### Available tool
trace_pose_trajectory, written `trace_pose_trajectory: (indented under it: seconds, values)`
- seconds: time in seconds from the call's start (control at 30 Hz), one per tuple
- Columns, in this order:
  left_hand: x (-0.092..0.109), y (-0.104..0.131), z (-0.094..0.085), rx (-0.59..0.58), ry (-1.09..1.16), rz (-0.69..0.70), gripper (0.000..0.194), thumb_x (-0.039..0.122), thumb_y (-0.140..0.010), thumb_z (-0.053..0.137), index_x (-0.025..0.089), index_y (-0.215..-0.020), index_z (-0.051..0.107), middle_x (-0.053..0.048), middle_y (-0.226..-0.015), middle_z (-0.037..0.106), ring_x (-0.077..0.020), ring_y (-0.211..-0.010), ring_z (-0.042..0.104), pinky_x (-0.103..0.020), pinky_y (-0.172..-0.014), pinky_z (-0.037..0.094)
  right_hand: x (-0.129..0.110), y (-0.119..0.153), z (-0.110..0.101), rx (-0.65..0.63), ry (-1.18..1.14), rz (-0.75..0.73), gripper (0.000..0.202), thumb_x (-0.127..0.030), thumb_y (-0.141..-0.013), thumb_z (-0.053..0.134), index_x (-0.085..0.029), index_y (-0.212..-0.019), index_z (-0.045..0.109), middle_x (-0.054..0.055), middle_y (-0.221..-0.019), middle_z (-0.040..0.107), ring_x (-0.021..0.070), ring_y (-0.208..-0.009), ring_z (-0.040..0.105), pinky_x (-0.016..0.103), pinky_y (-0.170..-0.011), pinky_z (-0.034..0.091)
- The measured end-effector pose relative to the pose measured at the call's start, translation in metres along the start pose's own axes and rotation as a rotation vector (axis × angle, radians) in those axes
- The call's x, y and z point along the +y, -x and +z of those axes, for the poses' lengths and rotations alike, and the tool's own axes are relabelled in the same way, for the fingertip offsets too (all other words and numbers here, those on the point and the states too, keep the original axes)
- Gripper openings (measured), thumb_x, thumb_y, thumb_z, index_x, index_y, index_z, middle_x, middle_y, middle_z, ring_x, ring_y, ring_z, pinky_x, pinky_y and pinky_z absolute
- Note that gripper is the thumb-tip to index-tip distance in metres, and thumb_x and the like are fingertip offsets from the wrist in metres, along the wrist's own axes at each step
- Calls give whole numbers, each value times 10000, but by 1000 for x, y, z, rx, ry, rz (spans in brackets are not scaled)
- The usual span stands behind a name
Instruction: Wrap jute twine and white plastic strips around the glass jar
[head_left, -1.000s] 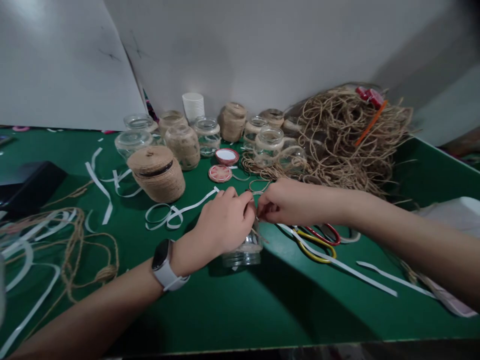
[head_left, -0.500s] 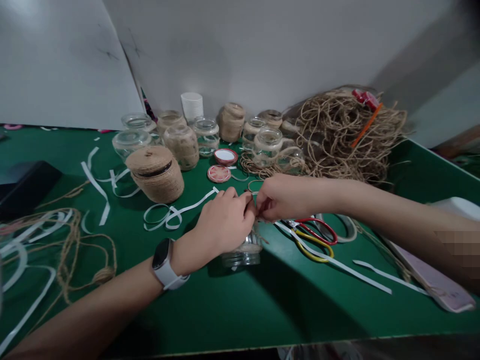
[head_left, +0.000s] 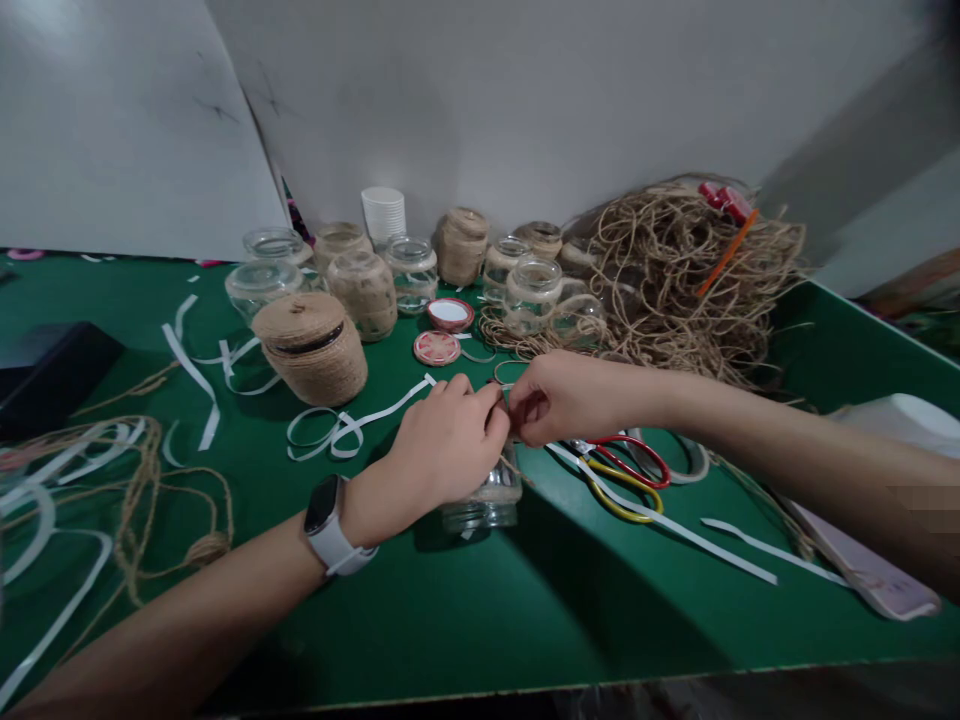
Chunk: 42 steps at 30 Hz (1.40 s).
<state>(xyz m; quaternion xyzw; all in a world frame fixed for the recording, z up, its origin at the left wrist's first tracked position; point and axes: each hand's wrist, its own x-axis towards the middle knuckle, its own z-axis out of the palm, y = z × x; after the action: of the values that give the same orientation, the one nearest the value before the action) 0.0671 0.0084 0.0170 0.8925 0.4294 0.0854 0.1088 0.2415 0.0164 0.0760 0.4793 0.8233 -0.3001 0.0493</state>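
Note:
A clear glass jar (head_left: 481, 508) stands on the green table with its threaded mouth downward, and some twine shows around it near the mouth. My left hand (head_left: 454, 435) wraps over the jar from above and hides most of it. On the jar's right side, my right hand (head_left: 551, 398) is closed in a pinch close to the left fingertips. A short end of twine (head_left: 519, 470) sticks out just below the pinch. What lies between the right fingertips is hidden.
Scissors (head_left: 626, 475) with red and yellow handles and white strips (head_left: 705, 543) lie at the right. Twine-wrapped jars (head_left: 311, 350) and glass jars (head_left: 534, 293) stand behind. A large twine heap (head_left: 682, 270) fills the back right; a phone (head_left: 870, 560) lies below it.
Little differs. Both hands stay at the jar; the right fingers have shifted slightly beside it, and the view has moved a little.

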Motion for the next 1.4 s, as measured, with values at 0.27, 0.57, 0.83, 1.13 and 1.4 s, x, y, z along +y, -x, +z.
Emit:
trace_pose_trajectory:
  seconds: [0.27,0.57,0.83,1.13,1.4]
  values:
    - [2,1,-3,-3,0,-15,310,274,-989,342,187,-994,639,-114,-924,617,-292,-874,612,-441,-791,503,20,4,14,27,-303,-60,164,-164,-707,576,-146,-787,718,-17,-714,688,127,-663,585,225,-611,427]
    - [-2,2,-3,-8,48,-12,297,268,-993,344,201,-942,629,-69,-842,555,-267,-826,584,-407,-767,477,32,3,29,1,-623,-9,69,-185,-710,610,-167,-769,644,-32,-683,656,125,-660,627,243,-656,492]
    - [-7,4,-3,15,212,-11,338,279,-1004,330,192,-992,656,-73,-889,594,-253,-866,588,-408,-805,477,34,11,49,101,-879,75,91,-232,-743,674,-164,-784,629,-6,-714,678,124,-678,647,228,-612,530]
    - [-39,22,8,166,614,2,370,325,-1018,308,207,-1090,651,-72,-1089,676,-240,-1048,608,-397,-943,475,29,9,93,354,-1219,77,282,-399,-716,779,-171,-757,618,7,-686,669,137,-661,661,230,-570,517]
    - [-44,25,11,173,711,0,367,355,-1028,325,207,-1115,649,-77,-1136,668,-236,-1076,615,-393,-975,482,44,35,96,272,-1062,252,342,-486,-747,724,-184,-749,562,-23,-643,597,136,-544,631,213,-451,449]
